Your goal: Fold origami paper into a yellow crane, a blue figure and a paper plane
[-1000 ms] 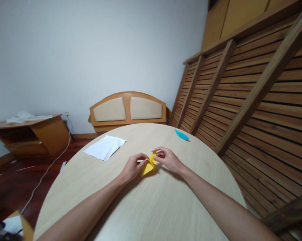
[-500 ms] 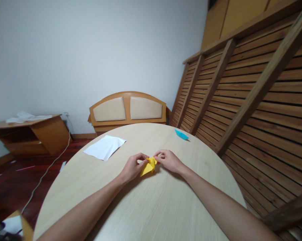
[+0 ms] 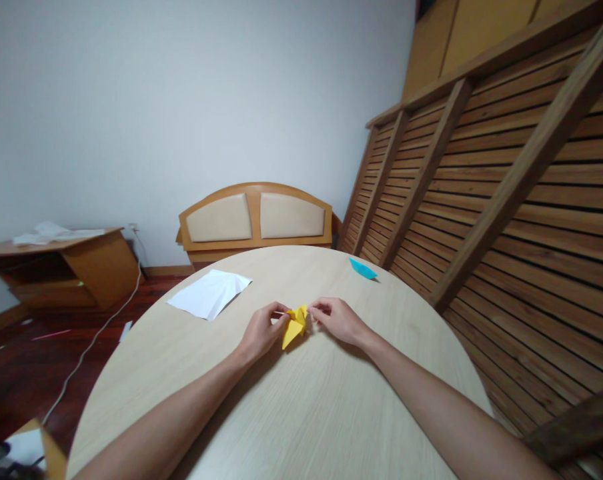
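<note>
Near the middle of the round table is a folded yellow paper (image 3: 294, 327) with pointed flaps. My left hand (image 3: 265, 328) pinches its upper left part between thumb and fingers. On the other side, my right hand (image 3: 335, 319) has its thumb and fingers pressed together at the paper's upper right edge; whether the fingertips hold it is too small to tell. A creased white sheet (image 3: 209, 293) lies flat at the left of the table, and a small folded blue paper (image 3: 363, 269) rests near the far right edge.
The round table (image 3: 331, 413) fills the foreground. Behind it stands a padded headboard (image 3: 255, 217). Wooden slats (image 3: 481, 220) lean along the right. At the left are a low cabinet (image 3: 94, 263) and a cable (image 3: 89, 347) on the floor.
The yellow paper has shifted slightly left and turned, together with my left hand. My right hand has stayed nearly in place, with its fingers now at the paper's edge.
</note>
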Demonstrator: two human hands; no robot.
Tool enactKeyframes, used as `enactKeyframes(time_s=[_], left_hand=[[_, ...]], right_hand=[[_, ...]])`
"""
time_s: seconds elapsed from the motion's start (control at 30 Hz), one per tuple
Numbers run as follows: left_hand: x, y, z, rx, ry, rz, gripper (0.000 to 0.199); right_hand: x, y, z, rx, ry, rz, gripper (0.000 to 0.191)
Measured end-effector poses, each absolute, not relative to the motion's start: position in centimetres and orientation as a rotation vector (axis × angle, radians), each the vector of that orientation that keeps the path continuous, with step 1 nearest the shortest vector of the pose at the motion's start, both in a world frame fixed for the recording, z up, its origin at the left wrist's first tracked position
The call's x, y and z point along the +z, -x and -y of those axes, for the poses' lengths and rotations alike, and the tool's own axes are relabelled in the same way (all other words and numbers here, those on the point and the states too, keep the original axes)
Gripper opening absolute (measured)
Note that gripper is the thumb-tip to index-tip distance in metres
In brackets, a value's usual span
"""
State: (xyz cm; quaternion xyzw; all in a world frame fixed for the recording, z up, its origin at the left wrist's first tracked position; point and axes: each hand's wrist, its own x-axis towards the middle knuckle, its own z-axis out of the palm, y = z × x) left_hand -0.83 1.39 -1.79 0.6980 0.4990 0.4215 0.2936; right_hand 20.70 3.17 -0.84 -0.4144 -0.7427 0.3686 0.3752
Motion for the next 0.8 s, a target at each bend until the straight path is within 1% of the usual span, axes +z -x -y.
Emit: enactKeyframes(time_s=[0.1,0.27,0.43,0.53,0.63,0.8], left_hand=[[-1.9,1.0,-1.6,1.151,-1.851,-1.355,0.024],[-1.9,0.8,-1.6,1.14,-1.867,-1.331,0.025],[-1.6,0.9,-1.5,1.135,-1.862,-1.335,0.03],[-1.5,1.5,-1.7,1.053,-1.904,-1.479,0.033],[-1.8,2.6,-1.9,0.939,-2.072,-1.637,0.036],[-2.8,3.5,-2.4,0.757,-2.323,-1.657,0.041]], right_hand=[[-0.4,-20.5,-2.6,0.789,1.059,1.987,0.019],[-0.1,-19.9,-1.9,0.677,1.038,2.044,0.017],[-0.2,-20.5,-2.7,0.657,1.111,1.947,0.021],[0.1,-22.3,-4.1,0.589,1.195,1.833,0.023],[0.3,-24.9,-5.8,0.468,1.316,1.681,0.024],[0.2,-29.9,-7.9,0.268,1.478,1.459,0.025]])
